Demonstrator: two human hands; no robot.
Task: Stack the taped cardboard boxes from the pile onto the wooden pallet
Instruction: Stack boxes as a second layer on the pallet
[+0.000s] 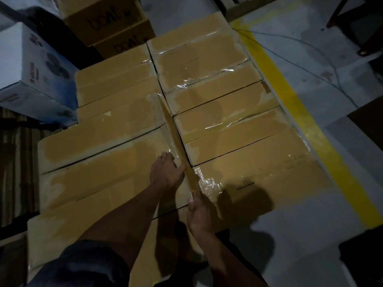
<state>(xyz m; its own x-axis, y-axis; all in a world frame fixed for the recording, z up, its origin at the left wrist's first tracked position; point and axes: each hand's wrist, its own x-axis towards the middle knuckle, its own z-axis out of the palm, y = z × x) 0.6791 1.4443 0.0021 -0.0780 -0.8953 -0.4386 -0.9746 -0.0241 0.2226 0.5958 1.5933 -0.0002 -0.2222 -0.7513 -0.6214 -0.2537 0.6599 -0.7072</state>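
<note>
Several taped cardboard boxes lie side by side in two columns below me, wrapped in shiny clear tape. The left column (99, 154) stands higher than the right column (228, 125), so a narrow side face shows between them. My left hand (165, 172) rests flat on top of the near left box (93, 183), fingers fairly straight, thumb at its right edge. My right hand (200, 214) grips that same box's right edge lower down, thumb on top. What the boxes stand on is hidden.
A white and blue printed carton (27, 65) stands at the left. Brown cartons printed "boat" (107, 23) sit behind the stack. A yellow floor line (310, 131) runs along the right side, with a thin cable (310, 46) across grey floor. Wooden slats (244, 5) show at the top.
</note>
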